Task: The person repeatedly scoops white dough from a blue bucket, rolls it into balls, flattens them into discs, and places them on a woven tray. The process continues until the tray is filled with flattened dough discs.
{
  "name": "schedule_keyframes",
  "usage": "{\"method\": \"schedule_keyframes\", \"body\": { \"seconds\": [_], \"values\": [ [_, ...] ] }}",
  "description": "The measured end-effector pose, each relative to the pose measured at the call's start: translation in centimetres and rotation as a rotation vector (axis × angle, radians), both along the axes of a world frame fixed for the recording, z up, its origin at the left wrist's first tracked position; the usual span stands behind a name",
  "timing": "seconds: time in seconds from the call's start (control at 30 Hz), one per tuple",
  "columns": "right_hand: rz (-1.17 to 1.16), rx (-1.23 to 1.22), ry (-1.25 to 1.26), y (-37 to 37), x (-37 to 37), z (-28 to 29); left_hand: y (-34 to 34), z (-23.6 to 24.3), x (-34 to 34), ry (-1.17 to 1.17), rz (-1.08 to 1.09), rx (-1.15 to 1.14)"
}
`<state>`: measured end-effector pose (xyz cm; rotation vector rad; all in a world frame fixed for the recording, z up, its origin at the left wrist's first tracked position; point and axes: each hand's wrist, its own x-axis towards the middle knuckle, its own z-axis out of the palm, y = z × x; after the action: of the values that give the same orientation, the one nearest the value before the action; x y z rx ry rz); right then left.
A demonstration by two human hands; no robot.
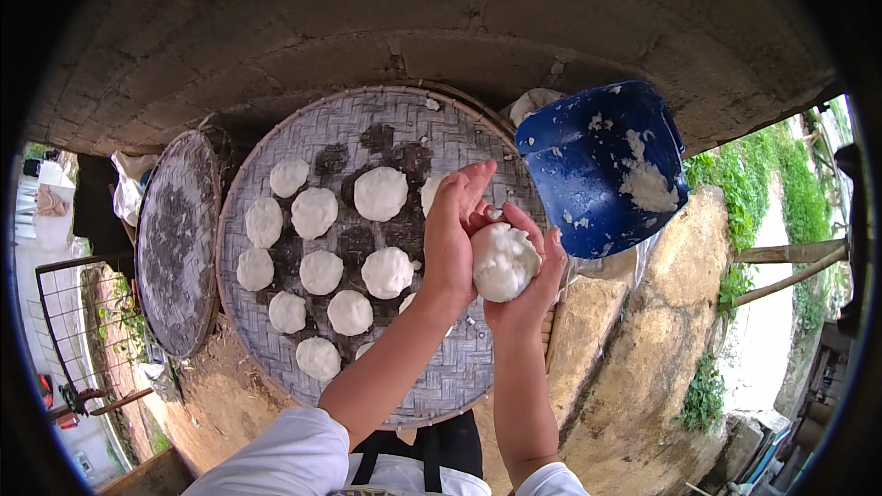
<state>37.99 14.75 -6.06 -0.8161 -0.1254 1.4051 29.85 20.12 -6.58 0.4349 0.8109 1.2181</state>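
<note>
My right hand (532, 287) cups a lumpy white dough ball (503, 264) in its palm, with the fingers curled up around the far side. Alongside, my left hand (451, 237) is open, its fingers stretched out and its palm edge against the ball's left side. Both hands are over the right part of a round woven bamboo tray (418, 395). Several similar white balls, such as one dough ball (380, 194), lie spaced out on the tray. A few are partly hidden behind my left hand and forearm.
At the tray's far right, a tilted blue plastic container (574, 161) has white dough scraps inside. Another round woven tray (176, 243) leans at the left. A block wall (413, 23) runs along the far side, and a wire mesh frame (78, 312) stands further left.
</note>
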Motion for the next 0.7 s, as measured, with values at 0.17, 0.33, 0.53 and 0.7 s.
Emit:
{"method": "schedule_keyframes", "body": {
  "seconds": [0.17, 0.33, 0.53, 0.7],
  "values": [
    [-0.138, -0.033, 0.013, -4.1, -7.0, 3.6, -5.1, 2.5, -5.5, 0.223, 0.04, 0.239],
    [-0.165, 0.207, -0.295, -6.3, -9.2, 6.8, -6.5, 5.4, -9.0, 0.137, -0.3, 0.443],
    [-0.261, 0.24, -0.186, -8.2, -12.1, 9.6, -10.6, 8.8, -11.1, 0.022, 0.079, 0.392],
    [-0.088, 0.475, -1.248, -12.4, -13.4, 14.4, -14.7, 12.0, -14.3, -0.642, -0.036, -0.047]
  ]
}}
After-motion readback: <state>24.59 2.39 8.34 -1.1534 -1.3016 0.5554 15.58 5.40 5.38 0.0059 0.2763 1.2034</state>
